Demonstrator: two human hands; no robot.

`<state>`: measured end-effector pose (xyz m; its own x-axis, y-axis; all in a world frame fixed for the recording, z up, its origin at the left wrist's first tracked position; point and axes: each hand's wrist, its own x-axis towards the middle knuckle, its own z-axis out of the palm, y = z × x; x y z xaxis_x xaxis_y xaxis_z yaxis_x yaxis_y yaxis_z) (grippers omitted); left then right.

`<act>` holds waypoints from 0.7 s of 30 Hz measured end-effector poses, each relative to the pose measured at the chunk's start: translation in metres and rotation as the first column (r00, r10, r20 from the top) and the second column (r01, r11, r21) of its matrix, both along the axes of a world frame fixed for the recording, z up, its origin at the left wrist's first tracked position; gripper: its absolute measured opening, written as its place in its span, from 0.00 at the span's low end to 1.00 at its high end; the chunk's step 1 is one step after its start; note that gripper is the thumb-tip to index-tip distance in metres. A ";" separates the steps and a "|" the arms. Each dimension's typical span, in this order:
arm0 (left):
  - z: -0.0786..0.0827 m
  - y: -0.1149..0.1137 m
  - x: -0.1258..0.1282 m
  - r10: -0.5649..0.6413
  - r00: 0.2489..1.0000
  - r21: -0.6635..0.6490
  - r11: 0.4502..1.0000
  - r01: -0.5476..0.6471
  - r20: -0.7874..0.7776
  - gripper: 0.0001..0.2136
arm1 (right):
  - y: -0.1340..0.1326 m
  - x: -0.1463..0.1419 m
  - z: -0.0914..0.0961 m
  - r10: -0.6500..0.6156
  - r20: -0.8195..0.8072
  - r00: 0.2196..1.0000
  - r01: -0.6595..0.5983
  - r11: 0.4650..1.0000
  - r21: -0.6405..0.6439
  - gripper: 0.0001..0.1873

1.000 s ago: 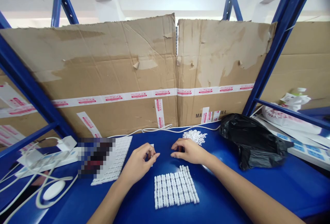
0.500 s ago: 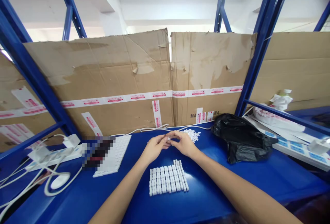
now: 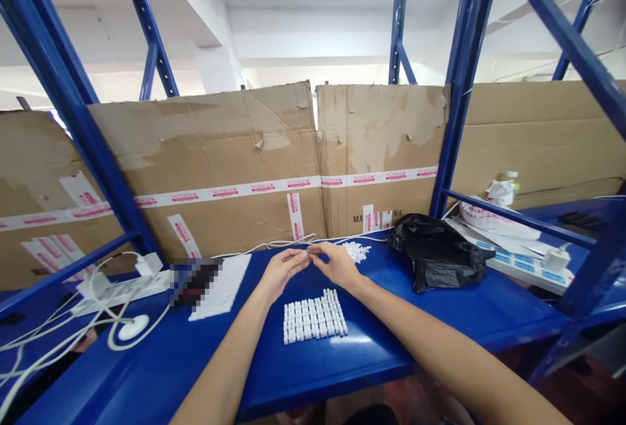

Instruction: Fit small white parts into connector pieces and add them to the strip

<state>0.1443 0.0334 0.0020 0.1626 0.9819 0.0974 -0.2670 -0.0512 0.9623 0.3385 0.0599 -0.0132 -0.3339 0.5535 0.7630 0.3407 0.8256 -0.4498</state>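
Observation:
My left hand and my right hand meet fingertip to fingertip above the blue shelf top, both pinched on a tiny white plastic piece. Just in front of them lies a neat block of white plastic pieces set in rows. A loose heap of small white pieces lies right behind my right hand. A white gridded tray lies to the left of my left hand.
A crumpled black plastic bag sits at the right. Torn cardboard sheets wall off the back. White power strips, a plug and tangled cables fill the left. Blue rack posts stand on both sides. Another power strip lies far right.
My hands came together from apart and now pinch one small piece between them. The view tilted up and back, so the shelf front edge now shows.

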 end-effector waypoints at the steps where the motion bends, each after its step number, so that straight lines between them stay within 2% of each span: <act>1: -0.001 0.000 -0.001 -0.008 1.000 -0.011 1.000 0.008 0.008 0.13 | 0.000 0.000 0.000 -0.031 0.046 0.998 0.028 0.998 0.064 0.08; 4: -0.005 0.002 0.000 -0.015 0.997 -0.092 0.996 0.023 0.082 0.07 | -0.002 -0.004 0.000 -0.103 0.144 0.984 0.073 0.976 0.203 0.07; 7: -0.007 0.003 0.000 -0.002 0.985 -0.175 0.984 0.033 0.174 0.04 | -0.004 -0.010 0.000 -0.148 0.186 0.971 0.098 0.963 0.252 0.06; 10: -0.008 0.002 -0.001 0.013 0.982 -0.200 0.979 0.026 0.190 0.03 | -0.003 -0.011 0.004 -0.200 0.205 0.958 0.150 0.960 0.236 0.06; 13: -0.006 -0.003 -0.004 0.013 0.991 -0.188 0.982 0.012 0.134 0.05 | 0.006 0.002 0.010 -0.355 0.227 0.907 0.325 0.932 0.160 0.06; 16: -0.006 -0.006 -0.008 0.050 0.998 -0.081 0.996 -0.048 0.024 0.13 | 0.019 0.029 0.014 -0.538 0.347 0.768 0.540 0.836 0.100 0.05; 18: -0.007 -0.006 -0.009 0.124 0.988 0.050 0.991 -0.120 -0.095 0.16 | 0.025 0.046 0.013 -0.588 0.431 0.684 0.613 0.784 0.097 0.05; 20: -0.009 -0.004 -0.009 0.208 0.953 0.191 0.967 -0.167 -0.218 0.17 | 0.027 0.054 0.012 -0.581 0.459 0.672 0.616 0.783 0.088 0.06; 21: -0.010 -0.003 -0.009 0.246 0.932 0.248 0.952 -0.180 -0.267 0.17 | 0.026 0.054 0.012 -0.555 0.441 0.705 0.590 0.805 0.069 0.05</act>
